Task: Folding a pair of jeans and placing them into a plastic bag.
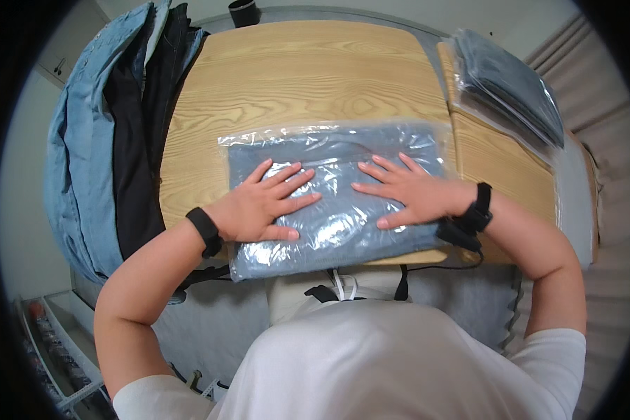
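Observation:
A folded blue-grey garment in a clear plastic bag [341, 210] lies flat before me, its near left corner reaching past the table's front edge. Spread over the left half of the bag, my left hand [268, 202] presses palm down with fingers apart. My right hand [399, 191] rests the same way on the right half, its fingers pointing up and inward. Neither hand grips anything. Light glints off the wrinkled plastic, and the bag's upper edge extends beyond the folded cloth.
Light blue denim [86, 157] and black trousers [131, 136] hang along the left side of the wooden table [304, 73]. Bagged folded garments [509, 89] are stacked at the far right. A black cylindrical container [244, 13] stands behind the table. A cable [446, 268] runs below my right wrist.

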Motion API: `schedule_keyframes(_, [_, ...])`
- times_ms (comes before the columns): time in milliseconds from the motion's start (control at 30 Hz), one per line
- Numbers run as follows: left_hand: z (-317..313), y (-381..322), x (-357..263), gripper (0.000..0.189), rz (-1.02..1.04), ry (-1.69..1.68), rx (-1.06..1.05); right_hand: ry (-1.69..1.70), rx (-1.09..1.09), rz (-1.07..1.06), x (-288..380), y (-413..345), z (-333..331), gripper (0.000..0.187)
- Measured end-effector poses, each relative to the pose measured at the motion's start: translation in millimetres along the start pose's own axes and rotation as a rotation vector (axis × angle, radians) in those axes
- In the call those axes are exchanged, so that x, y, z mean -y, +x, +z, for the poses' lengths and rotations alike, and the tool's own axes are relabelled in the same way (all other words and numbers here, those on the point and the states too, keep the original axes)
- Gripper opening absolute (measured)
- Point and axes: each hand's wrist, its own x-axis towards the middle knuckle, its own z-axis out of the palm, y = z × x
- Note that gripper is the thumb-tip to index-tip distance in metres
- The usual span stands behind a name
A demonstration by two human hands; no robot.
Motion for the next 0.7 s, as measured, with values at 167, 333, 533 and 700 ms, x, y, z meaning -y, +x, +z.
schedule_keyframes(167, [-6.8, -18.7, -3.0, 0.062, -0.118, -0.038, 0.057, 0.058, -0.066, 0.081, -18.4, -17.9, 5.4, 0.059])
schedule_keyframes(333, [-35.2, -76.4, -31.9, 0.065, -0.394, -0.175, -0.157, -0.017, -0.438, 0.641, -39.6, -106.4, 14.8, 0.043])
schedule_keyframes(533, [23.0, -109.4, -88.0, 0.076, -0.376, -0.281, -0.473, 0.310, -0.716, 0.206, 26.4, -112.9, 64.8, 0.053])
schedule_keyframes(700, [73.0, -87.3, -98.1, 0.073, -0.471, -0.230, -0.661, 0.449, -0.875, 0.314, 38.4, -100.4, 96.5, 0.069])
